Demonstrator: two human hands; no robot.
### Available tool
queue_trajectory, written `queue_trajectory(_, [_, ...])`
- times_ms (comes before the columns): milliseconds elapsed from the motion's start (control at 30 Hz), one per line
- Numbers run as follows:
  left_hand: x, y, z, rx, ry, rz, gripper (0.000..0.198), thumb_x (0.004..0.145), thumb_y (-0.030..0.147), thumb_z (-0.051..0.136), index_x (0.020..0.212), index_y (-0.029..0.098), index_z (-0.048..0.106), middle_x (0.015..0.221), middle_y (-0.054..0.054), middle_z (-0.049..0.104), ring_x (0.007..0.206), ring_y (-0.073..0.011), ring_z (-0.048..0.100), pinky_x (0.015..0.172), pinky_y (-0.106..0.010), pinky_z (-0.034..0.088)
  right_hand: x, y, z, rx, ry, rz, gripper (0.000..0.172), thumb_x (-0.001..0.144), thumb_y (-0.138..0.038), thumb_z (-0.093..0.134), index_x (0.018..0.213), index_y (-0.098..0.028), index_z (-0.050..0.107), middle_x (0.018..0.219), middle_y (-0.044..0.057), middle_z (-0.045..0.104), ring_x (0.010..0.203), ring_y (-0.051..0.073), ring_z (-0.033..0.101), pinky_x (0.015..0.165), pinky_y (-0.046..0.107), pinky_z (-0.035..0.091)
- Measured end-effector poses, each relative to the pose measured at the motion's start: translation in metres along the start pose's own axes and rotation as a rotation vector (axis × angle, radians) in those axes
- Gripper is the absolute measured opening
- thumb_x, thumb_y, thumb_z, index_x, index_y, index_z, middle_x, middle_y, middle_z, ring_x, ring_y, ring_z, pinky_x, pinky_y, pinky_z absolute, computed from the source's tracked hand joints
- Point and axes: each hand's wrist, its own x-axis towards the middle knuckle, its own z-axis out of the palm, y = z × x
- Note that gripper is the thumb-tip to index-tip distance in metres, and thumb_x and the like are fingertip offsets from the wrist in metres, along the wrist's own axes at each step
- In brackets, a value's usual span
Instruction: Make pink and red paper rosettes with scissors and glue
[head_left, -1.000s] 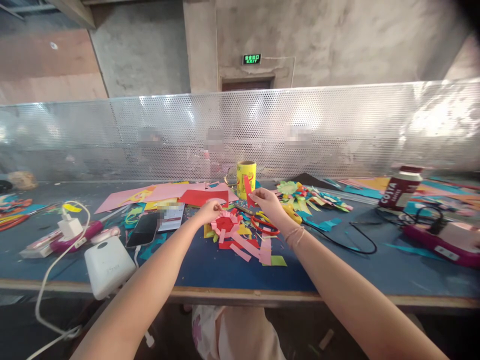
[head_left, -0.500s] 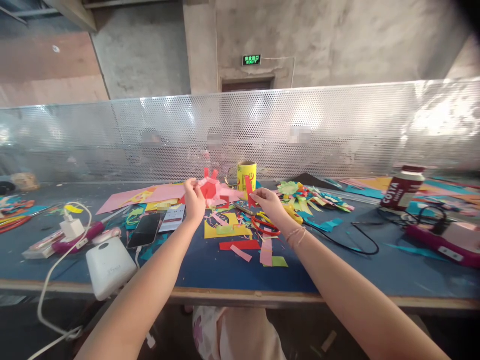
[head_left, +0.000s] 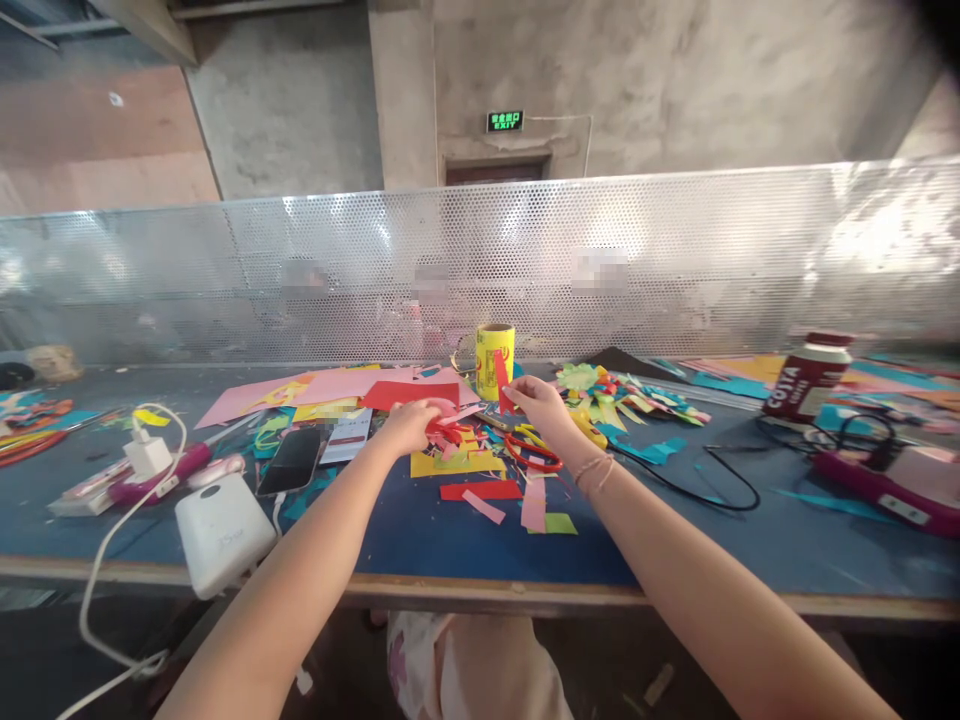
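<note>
My left hand (head_left: 409, 425) is lowered over the paper scraps, its fingers closed on a pink and red paper flower (head_left: 448, 422). Much of the flower is hidden by the hand. Between the thumb and fingers of my right hand (head_left: 536, 400), a red paper strip (head_left: 500, 372) is pinched upright, in front of a yellow tape roll (head_left: 487, 342). Just below my right hand lie scissors with red and yellow handles (head_left: 532, 455). A red paper sheet (head_left: 382, 393) rests behind my left hand.
A phone (head_left: 291, 462) and a white power bank (head_left: 223, 535) with a cable are at left. Loose paper strips (head_left: 480, 491) lie near the front. To the right stand a Costa bottle (head_left: 808, 380) and a black cable (head_left: 720, 500). A perforated metal screen (head_left: 675, 270) borders the back.
My left hand has moved down and slightly right, tipping the paper flower toward the table and uncovering the red sheet behind. My right hand and its red strip are nearly still.
</note>
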Motion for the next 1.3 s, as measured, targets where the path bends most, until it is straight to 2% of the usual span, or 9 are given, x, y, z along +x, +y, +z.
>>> queue_trajectory(100, [0.0, 0.001, -0.003, -0.118, -0.045, 0.021, 0.045, 0.061, 0.017, 0.063, 0.105, 0.027, 0.064, 0.114, -0.007, 0.061, 0.107, -0.03, 0.053, 0.091, -0.041, 0.039, 0.0, 0.001, 0.0, 0.002, -0.01, -0.004, 0.023, 0.069, -0.041, 0.057, 0.066, -0.018, 0.052, 0.062, -0.001, 0.053, 0.057, 0.012, 0.048, 0.057, 0.028, 0.04])
queue_trajectory(233, [0.001, 0.007, -0.001, -0.309, -0.014, 0.113, 0.068, 0.058, 0.021, 0.067, 0.125, 0.025, 0.051, 0.131, -0.008, 0.05, 0.119, -0.0268, 0.046, 0.098, -0.036, 0.037, 0.001, 0.002, 0.001, 0.007, -0.003, -0.005, 0.025, 0.068, -0.042, 0.058, 0.065, -0.019, 0.051, 0.061, -0.001, 0.053, 0.057, 0.013, 0.048, 0.056, 0.028, 0.04])
queue_trajectory(333, [0.002, 0.013, 0.001, -0.401, 0.078, 0.119, 0.058, 0.067, 0.026, 0.063, 0.124, 0.022, 0.052, 0.132, -0.009, 0.05, 0.121, -0.0245, 0.045, 0.101, -0.035, 0.034, 0.001, 0.002, 0.001, 0.015, -0.002, -0.004, 0.025, 0.068, -0.043, 0.058, 0.065, -0.019, 0.051, 0.061, -0.001, 0.053, 0.057, 0.013, 0.048, 0.056, 0.028, 0.04])
queue_trajectory(433, [0.003, 0.014, 0.001, -0.565, 0.141, 0.044, 0.034, 0.083, 0.032, 0.045, 0.11, 0.019, 0.061, 0.113, -0.009, 0.063, 0.104, -0.0194, 0.058, 0.09, -0.031, 0.043, 0.001, 0.001, 0.001, 0.016, -0.004, -0.009, 0.025, 0.068, -0.043, 0.058, 0.065, -0.019, 0.051, 0.061, -0.002, 0.052, 0.056, 0.012, 0.047, 0.056, 0.027, 0.039])
queue_trajectory(567, [0.005, 0.009, 0.002, -0.632, 0.237, -0.096, 0.029, 0.085, 0.034, 0.044, 0.096, 0.015, 0.063, 0.088, -0.008, 0.069, 0.082, -0.0183, 0.064, 0.075, -0.029, 0.049, 0.001, 0.002, 0.001, 0.0, 0.005, -0.015, 0.026, 0.068, -0.044, 0.058, 0.065, -0.019, 0.051, 0.06, -0.002, 0.052, 0.057, 0.012, 0.047, 0.056, 0.027, 0.039])
queue_trajectory(833, [0.014, -0.002, 0.012, -0.684, 0.306, -0.225, 0.031, 0.071, 0.018, 0.06, 0.102, 0.014, 0.06, 0.102, -0.012, 0.066, 0.091, -0.0192, 0.063, 0.075, -0.028, 0.049, 0.001, 0.002, 0.001, 0.014, 0.003, -0.02, 0.027, 0.068, -0.044, 0.06, 0.065, -0.019, 0.051, 0.061, -0.001, 0.052, 0.057, 0.012, 0.047, 0.056, 0.027, 0.04])
queue_trajectory(1033, [0.012, -0.003, 0.006, -0.773, 0.403, -0.293, 0.021, 0.07, 0.03, 0.063, 0.081, 0.013, 0.067, 0.085, -0.01, 0.07, 0.081, -0.0197, 0.064, 0.075, -0.03, 0.049, -0.001, 0.0, 0.0, -0.006, -0.017, 0.005, 0.026, 0.068, -0.044, 0.058, 0.066, -0.019, 0.052, 0.063, -0.001, 0.053, 0.059, 0.013, 0.048, 0.058, 0.028, 0.04])
queue_trajectory(1167, [0.012, -0.008, 0.006, -0.976, 0.43, -0.435, 0.026, 0.068, 0.033, 0.064, 0.085, 0.014, 0.067, 0.089, -0.009, 0.071, 0.082, -0.0197, 0.064, 0.071, -0.029, 0.049, -0.001, 0.001, 0.001, -0.015, -0.02, 0.016, 0.027, 0.067, -0.046, 0.059, 0.067, -0.019, 0.052, 0.063, -0.001, 0.053, 0.06, 0.013, 0.048, 0.058, 0.028, 0.039])
queue_trajectory(1300, [0.013, -0.016, 0.006, -0.991, 0.491, -0.501, 0.024, 0.065, 0.029, 0.064, 0.084, 0.015, 0.067, 0.091, -0.009, 0.07, 0.085, -0.0193, 0.064, 0.072, -0.027, 0.047, -0.001, 0.0, 0.001, -0.012, -0.036, 0.026, 0.027, 0.068, -0.045, 0.059, 0.066, -0.019, 0.051, 0.062, -0.001, 0.052, 0.057, 0.012, 0.046, 0.057, 0.028, 0.038])
